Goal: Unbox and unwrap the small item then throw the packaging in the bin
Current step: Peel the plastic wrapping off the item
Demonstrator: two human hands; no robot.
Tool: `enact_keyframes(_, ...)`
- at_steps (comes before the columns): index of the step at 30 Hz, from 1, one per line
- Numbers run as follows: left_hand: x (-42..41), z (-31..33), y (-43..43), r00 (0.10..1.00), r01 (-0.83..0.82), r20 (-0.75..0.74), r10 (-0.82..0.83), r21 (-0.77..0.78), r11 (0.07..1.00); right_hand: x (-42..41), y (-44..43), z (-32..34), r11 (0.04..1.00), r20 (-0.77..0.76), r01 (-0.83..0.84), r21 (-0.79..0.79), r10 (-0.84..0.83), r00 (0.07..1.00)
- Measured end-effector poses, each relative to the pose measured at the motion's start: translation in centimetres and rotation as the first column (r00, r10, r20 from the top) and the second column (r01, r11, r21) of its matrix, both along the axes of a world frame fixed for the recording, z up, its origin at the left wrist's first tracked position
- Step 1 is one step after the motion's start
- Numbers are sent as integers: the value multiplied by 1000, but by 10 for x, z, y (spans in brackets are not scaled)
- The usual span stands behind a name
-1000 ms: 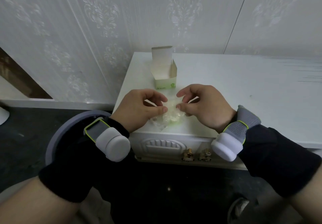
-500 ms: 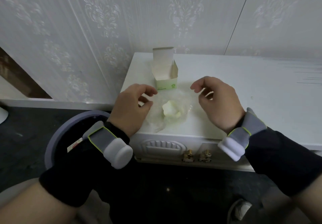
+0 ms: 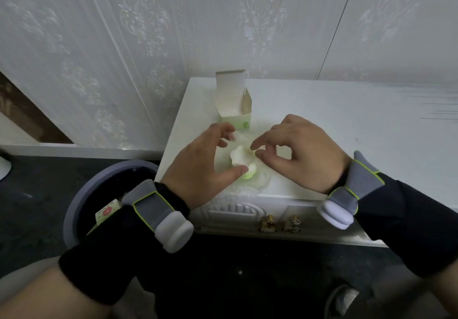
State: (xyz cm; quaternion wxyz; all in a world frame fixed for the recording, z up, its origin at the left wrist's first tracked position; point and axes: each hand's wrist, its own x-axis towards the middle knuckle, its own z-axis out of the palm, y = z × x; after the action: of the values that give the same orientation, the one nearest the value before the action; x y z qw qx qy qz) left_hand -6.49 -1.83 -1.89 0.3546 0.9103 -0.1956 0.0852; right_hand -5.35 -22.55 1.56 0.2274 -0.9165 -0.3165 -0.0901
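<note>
Unwrapping now: small item point(image 3: 241, 161) mid-frame on clear wrap point(image 3: 260, 177) (box point(image 3: 234, 105) open behind). Left hand point(image 3: 200, 167) spread, right hand point(image 3: 297, 155) nearly pinching. Next: lift item, bin point(image 3: 99, 194) the wrap.

White surface point(image 3: 347, 130) is filling the middle and right of the frame. An open little box point(image 3: 234, 106) is standing upright near its back-left corner, and the clear wrapping point(image 3: 260, 180) is lying by the front edge with the small item point(image 3: 241, 158) sitting on it.

Item point(image 3: 241, 161): white/green, on clear wrap point(image 3: 260, 180), cabinet point(image 3: 347, 145) top.
Hands: left hand point(image 3: 198, 167) & right hand point(image 3: 300, 155) flank it, fingers spread.
Box point(image 3: 234, 103): open, behind.
</note>
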Motion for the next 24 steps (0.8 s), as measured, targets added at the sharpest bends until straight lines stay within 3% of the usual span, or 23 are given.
enact_keyframes(6, 5, -12, 24, 996, 70, -64, -56, 228, 971, 1, -25, -6, 994, -157, 104, -29, -107, 982)
enact_keyframes(9, 3, -17, 28, 996, 74, -73, -57, 252, 965, -2, -34, -14, 977, -211, 92, -194, -133, 968)
enact_keyframes(12, 1, -19, 29, 998, 57, -50, -45, 270, 961, -6, -38, -14, 972, -253, 108, -207, -160, 954)
enact_keyframes(15, 2, -20, 28, 998, 52, -42, -42, 290, 956, -5, -36, -13, 962, -241, 190, -194, -234, 942)
enact_keyframes(19, 5, -20, 26, 999, 46, -41, -35, 303, 952, 4, -29, -12, 902, -153, 240, -360, -310, 938)
enact_keyframes(21, 6, -21, 27, 999, 39, -35, -30, 295, 955, 5, -23, -6, 917, -80, 246, -312, -284, 956)
enact_keyframes(24, 7, -21, 27, 999, 39, -31, -31, 295, 955, 2, -8, -1, 986, -54, 141, -89, -146, 988)
